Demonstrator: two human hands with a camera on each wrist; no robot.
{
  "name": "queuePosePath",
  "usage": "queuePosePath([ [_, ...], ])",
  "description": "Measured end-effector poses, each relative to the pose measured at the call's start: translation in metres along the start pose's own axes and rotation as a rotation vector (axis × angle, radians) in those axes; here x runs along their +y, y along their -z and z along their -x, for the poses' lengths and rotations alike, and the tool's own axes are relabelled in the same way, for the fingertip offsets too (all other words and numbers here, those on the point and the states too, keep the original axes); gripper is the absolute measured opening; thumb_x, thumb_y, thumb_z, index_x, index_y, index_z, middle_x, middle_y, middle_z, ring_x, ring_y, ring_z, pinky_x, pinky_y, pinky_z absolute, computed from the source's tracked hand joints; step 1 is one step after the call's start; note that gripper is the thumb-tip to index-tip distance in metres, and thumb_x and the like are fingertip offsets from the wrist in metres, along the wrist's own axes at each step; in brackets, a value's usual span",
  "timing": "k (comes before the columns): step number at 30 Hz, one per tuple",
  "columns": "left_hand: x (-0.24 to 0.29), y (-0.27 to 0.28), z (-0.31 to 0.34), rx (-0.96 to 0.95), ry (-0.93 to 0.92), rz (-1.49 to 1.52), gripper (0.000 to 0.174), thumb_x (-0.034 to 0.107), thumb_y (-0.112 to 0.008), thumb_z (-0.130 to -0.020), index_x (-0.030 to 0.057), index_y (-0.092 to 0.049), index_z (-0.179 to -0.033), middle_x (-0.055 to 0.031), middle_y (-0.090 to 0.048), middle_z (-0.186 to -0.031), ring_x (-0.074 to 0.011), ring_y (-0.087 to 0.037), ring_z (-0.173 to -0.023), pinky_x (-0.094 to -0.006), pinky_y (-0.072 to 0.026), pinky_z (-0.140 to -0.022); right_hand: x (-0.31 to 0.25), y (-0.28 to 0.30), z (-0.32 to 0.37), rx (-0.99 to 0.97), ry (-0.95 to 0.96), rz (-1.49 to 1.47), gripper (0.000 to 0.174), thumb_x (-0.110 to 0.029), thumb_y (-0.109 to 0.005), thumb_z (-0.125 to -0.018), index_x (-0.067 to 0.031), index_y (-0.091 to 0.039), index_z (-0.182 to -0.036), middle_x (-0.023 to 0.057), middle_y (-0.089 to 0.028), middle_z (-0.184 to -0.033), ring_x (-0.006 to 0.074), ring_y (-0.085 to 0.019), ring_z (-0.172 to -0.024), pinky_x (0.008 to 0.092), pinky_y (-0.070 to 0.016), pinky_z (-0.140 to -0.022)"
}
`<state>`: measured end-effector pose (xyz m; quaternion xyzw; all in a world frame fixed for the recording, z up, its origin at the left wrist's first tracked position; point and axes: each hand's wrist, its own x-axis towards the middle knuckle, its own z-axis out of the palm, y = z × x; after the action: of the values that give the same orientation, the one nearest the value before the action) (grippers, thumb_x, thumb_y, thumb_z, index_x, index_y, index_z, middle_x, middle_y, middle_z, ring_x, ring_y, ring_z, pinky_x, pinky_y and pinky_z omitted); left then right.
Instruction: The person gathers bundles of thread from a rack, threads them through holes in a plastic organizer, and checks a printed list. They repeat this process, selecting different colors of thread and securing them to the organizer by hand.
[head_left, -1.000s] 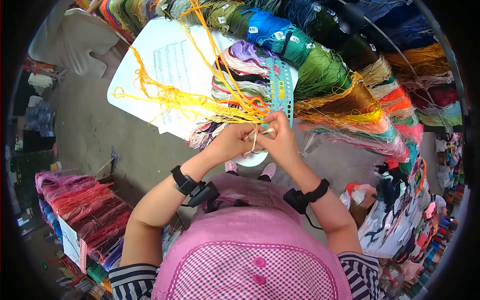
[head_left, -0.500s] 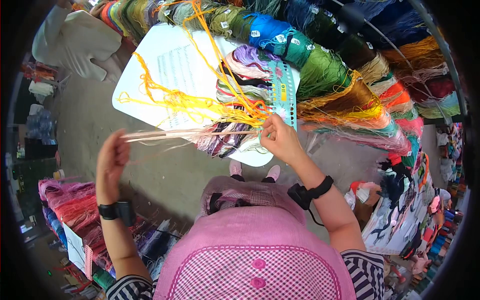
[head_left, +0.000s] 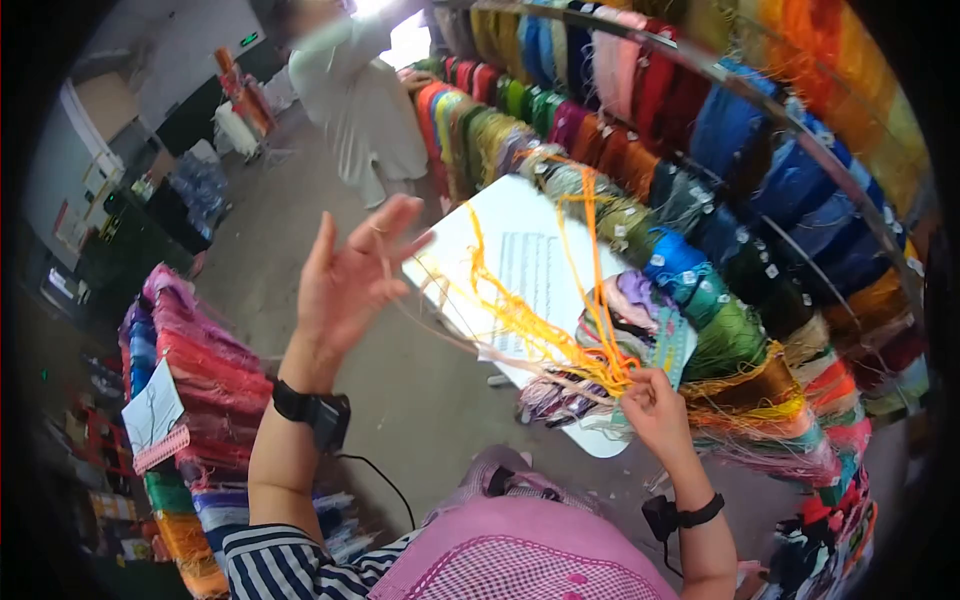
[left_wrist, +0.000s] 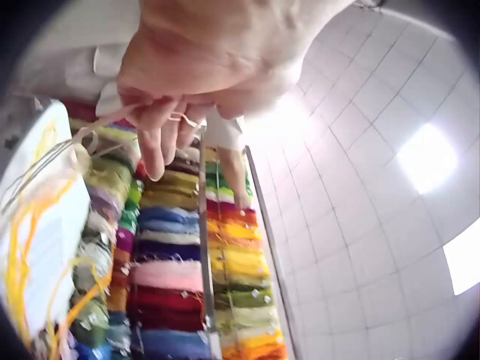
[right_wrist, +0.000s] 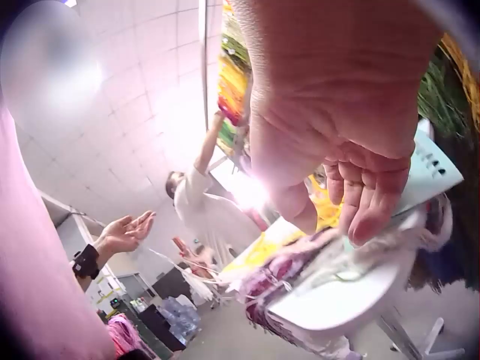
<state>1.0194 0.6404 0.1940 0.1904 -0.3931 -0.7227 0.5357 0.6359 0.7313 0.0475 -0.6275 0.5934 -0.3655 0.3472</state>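
My left hand [head_left: 355,275] is raised left of the small white table [head_left: 603,440], fingers spread. A pale pinkish thread [head_left: 448,340] loops over those fingers and runs slackly to the right hand. My right hand [head_left: 655,410] pinches the thread's other end at the edge of a teal card [head_left: 672,345] with punched holes. Bundles of yellow and orange thread [head_left: 525,325] hang from the card across the table, beside purple, white and dark bundles. In the right wrist view, the right fingertips [right_wrist: 360,232] meet over pale strands.
Racks of coloured thread hanks [head_left: 735,340] curve along the right and back. Another rack with pink and red hanks [head_left: 205,370] stands at the left. A person in white [head_left: 360,120] stands behind the table. A printed sheet [head_left: 530,265] lies on the table.
Both hands were together at the card; then the left hand drew the pale strands out leftward. Now it is higher with spread fingers and the thread sags. The head view has swung up and left.
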Motion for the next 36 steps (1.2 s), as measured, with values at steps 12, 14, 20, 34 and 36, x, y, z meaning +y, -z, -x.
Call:
queuePosePath([
  [12, -0.113, -0.163, -0.044, -0.613, 0.367, -0.345, 0.086, 0.073, -0.009, -0.089, 0.0141, -0.018, -0.152, -0.0059, -0.025, -0.153, -0.0239, -0.033, -0.136, -0.0438, -0.0352, -0.107, -0.147, 0.057, -0.020, 0.361, 0.473, -0.104, 0.026, -0.014, -0.080, -0.071, -0.0014, -0.066, -0.088, 0.0055, -0.055, -0.088, 0.0162, -0.057, -0.082, 0.0281, -0.0477, -0.071],
  [14, -0.125, -0.178, -0.053, -0.655, 0.362, -0.385, 0.086, 0.073, -0.009, -0.089, 0.0150, -0.018, -0.152, -0.0069, -0.025, -0.153, -0.0249, -0.032, -0.136, -0.0438, -0.0351, -0.107, -0.138, 0.075, -0.011, 0.383, 0.429, -0.106, 0.023, -0.013, -0.080, -0.071, -0.0008, -0.067, -0.086, 0.0053, -0.055, -0.087, 0.0162, -0.058, -0.081, 0.0278, -0.0483, -0.073],
  [20, -0.158, -0.227, -0.084, -0.668, 0.386, -0.545, 0.078, 0.068, -0.014, -0.094, 0.0163, -0.018, -0.152, -0.0076, -0.017, -0.157, -0.0315, -0.026, -0.140, -0.0421, -0.0355, -0.105, -0.101, 0.143, 0.028, 0.222, 0.286, -1.015, 0.007, -0.012, -0.057, -0.095, -0.0045, -0.058, -0.096, 0.0053, -0.061, -0.086, 0.0146, -0.059, -0.080, 0.0283, -0.0474, -0.079],
  [34, -0.184, -0.483, -0.268, -0.555, -0.587, -0.918, 0.022, 0.014, -0.065, -0.087, 0.0007, -0.070, -0.105, -0.0032, -0.068, -0.090, -0.0098, -0.059, -0.077, -0.0251, -0.0478, -0.068, -0.014, 0.335, 0.168, 0.408, 0.223, -1.232, 0.018, -0.023, -0.046, -0.100, -0.0077, -0.056, -0.104, -0.0045, -0.029, -0.050, 0.0055, -0.023, -0.043, 0.0220, -0.0201, -0.043],
  [36, -0.192, -0.527, -0.289, -0.564, -0.551, -0.860, 0.023, 0.013, -0.065, -0.086, 0.0014, -0.070, -0.105, -0.0033, -0.068, -0.091, -0.0100, -0.059, -0.077, -0.0251, -0.0483, -0.068, -0.002, 0.337, 0.177, 0.402, 0.204, -1.290, 0.028, -0.025, -0.048, -0.100, -0.0119, -0.054, -0.124, -0.0034, -0.029, -0.049, 0.0067, -0.023, -0.043, 0.0223, -0.0209, -0.043],
])
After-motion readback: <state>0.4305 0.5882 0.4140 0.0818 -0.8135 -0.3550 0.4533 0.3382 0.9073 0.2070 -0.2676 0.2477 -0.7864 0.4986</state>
